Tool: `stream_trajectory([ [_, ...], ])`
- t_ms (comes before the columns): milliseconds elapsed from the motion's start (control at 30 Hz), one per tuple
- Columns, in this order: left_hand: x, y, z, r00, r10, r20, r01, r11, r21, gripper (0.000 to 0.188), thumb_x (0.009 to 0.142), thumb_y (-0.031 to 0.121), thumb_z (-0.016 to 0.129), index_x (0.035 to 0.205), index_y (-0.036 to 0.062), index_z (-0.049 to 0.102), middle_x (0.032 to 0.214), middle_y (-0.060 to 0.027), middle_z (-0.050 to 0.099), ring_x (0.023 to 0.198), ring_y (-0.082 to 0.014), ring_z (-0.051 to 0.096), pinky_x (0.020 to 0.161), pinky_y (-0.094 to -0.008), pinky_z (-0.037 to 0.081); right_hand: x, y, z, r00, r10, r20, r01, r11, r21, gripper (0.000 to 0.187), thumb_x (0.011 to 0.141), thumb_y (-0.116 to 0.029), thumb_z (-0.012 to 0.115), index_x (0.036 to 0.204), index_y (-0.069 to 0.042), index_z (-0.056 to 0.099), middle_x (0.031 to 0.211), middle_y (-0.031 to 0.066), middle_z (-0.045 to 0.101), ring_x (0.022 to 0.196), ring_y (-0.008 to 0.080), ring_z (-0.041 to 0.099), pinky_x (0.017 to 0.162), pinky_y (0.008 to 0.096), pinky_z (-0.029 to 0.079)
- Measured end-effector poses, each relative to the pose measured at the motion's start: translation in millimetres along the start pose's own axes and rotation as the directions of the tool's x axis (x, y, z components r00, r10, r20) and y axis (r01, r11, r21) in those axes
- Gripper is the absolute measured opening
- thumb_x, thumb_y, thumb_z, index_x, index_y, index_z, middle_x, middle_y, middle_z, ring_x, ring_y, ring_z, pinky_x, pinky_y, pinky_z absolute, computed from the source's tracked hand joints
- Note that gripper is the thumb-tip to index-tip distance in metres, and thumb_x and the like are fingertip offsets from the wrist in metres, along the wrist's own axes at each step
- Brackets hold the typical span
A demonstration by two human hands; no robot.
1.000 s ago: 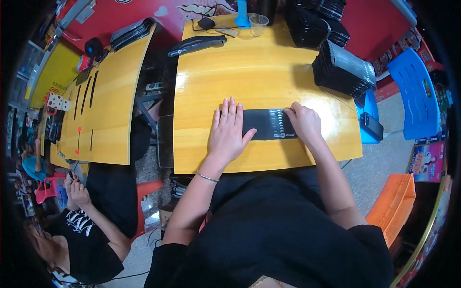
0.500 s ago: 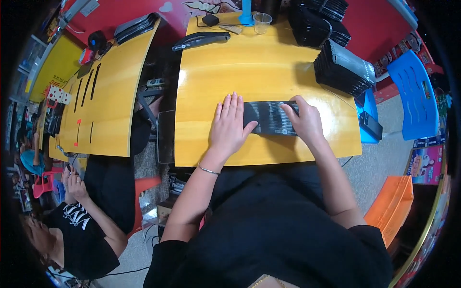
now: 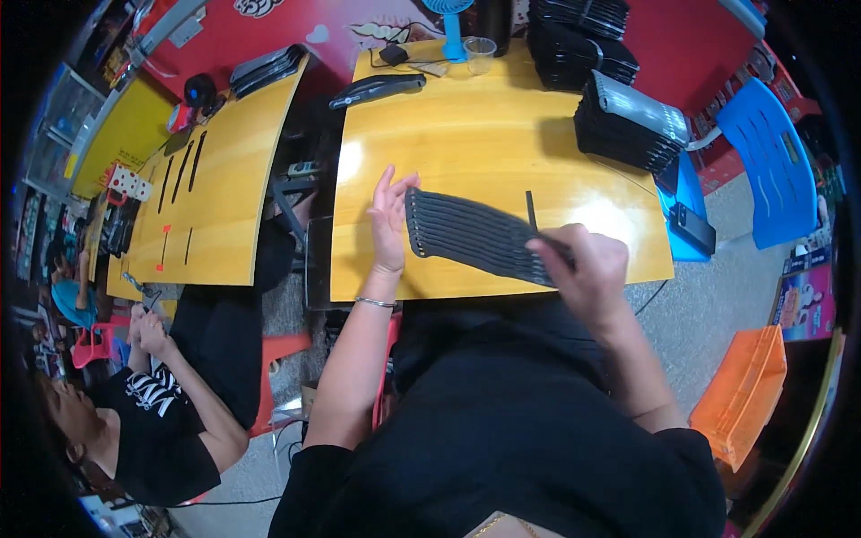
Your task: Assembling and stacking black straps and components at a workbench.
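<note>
My right hand (image 3: pixel 592 273) grips one slatted black bundle (image 3: pixel 471 231); my left hand (image 3: pixel 389 220), fingers raised and parted, is at its other end.

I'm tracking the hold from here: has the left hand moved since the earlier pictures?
Yes, leftward: the left hand is now closer to the left edge of the yellow table in front than before.

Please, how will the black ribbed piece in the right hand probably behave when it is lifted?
The black ribbed piece probably flexes without collapsing, since it extends from the right hand toward the left hand with only a gentle curve. It is likely light for its size, as it looks thin.
</note>
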State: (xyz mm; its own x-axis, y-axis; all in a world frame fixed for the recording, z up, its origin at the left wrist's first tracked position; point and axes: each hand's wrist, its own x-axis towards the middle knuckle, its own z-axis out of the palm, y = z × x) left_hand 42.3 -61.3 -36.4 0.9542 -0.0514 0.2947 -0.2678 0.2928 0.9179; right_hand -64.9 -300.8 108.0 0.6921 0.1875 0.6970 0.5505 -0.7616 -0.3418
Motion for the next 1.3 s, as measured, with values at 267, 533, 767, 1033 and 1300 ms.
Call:
stream_trajectory([
  [267, -3, 29, 54, 0.983, -0.177, 0.036, 0.176, 0.984, 0.04, 0.043, 0.097, 0.036, 0.044, 0.121, 0.0006, 0.05, 0.093, -0.0024, 0.06, 0.085, -0.0073, 0.056, 0.074, -0.0198, 0.045, -10, 54, 5, 0.953, 0.301, -0.024, -0.297, 0.949, 0.109, 0.022, 0.079, -0.019, 0.073, 0.084, -0.003, 0.058, 0.062, 0.0124, 0.061, 0.053, 0.0264, 0.062, 0.048, 0.031, 0.046],
  [533, 53, 12, 57, 0.997, 0.049, -0.053, -0.035, 0.973, 0.23, 0.017, 0.096, 0.018, 0.053, 0.091, 0.0019, 0.051, 0.077, 0.0035, 0.048, 0.071, -0.0056, 0.043, 0.065, -0.0207, 0.039, 22, 129, 54, 0.848, 0.526, 0.064, -0.52, 0.802, 0.294, 0.019, 0.089, -0.02, 0.061, 0.088, -0.001, 0.058, 0.066, 0.0135, 0.061, 0.059, 0.0221, 0.062, 0.054, 0.0301, 0.044],
  [767, 111, -15, 44, 0.997, -0.026, -0.072, 0.063, 0.819, 0.57, 0.026, 0.095, 0.023, 0.053, 0.086, -0.0005, 0.052, 0.064, -0.0035, 0.049, 0.063, -0.0091, 0.046, 0.059, -0.0254, 0.041, 53, 175, 98, 0.826, 0.551, 0.123, -0.553, 0.833, -0.021, 0.027, 0.087, -0.026, 0.063, 0.101, -0.004, 0.058, 0.081, 0.0134, 0.066, 0.073, 0.0279, 0.064, 0.061, 0.0332, 0.049],
  [1033, 124, -33, 43, 0.997, -0.03, -0.07, 0.075, 0.475, 0.877, 0.023, 0.089, 0.026, 0.058, 0.088, 0.0028, 0.057, 0.074, -0.0192, 0.062, 0.069, -0.0382, 0.061, 0.059, -0.0424, 0.048, 51, 157, 150, 0.857, 0.078, 0.509, 0.052, 0.971, -0.235, 0.073, 0.085, -0.05, 0.054, 0.14, -0.007, 0.034, 0.147, 0.0124, 0.032, 0.137, 0.0273, 0.027, 0.11, 0.0485, 0.021],
  [1300, 117, -39, 46, 0.998, 0.017, -0.053, 0.043, 0.372, 0.927, 0.025, 0.091, 0.028, 0.056, 0.095, 0.0037, 0.058, 0.077, -0.0212, 0.062, 0.072, -0.04, 0.061, 0.06, -0.0446, 0.047, 47, 176, 153, 0.818, 0.057, 0.573, 0.071, 0.977, -0.2, 0.073, 0.088, -0.053, 0.047, 0.141, -0.006, 0.031, 0.146, 0.0132, 0.032, 0.137, 0.0272, 0.027, 0.111, 0.0478, 0.02],
])
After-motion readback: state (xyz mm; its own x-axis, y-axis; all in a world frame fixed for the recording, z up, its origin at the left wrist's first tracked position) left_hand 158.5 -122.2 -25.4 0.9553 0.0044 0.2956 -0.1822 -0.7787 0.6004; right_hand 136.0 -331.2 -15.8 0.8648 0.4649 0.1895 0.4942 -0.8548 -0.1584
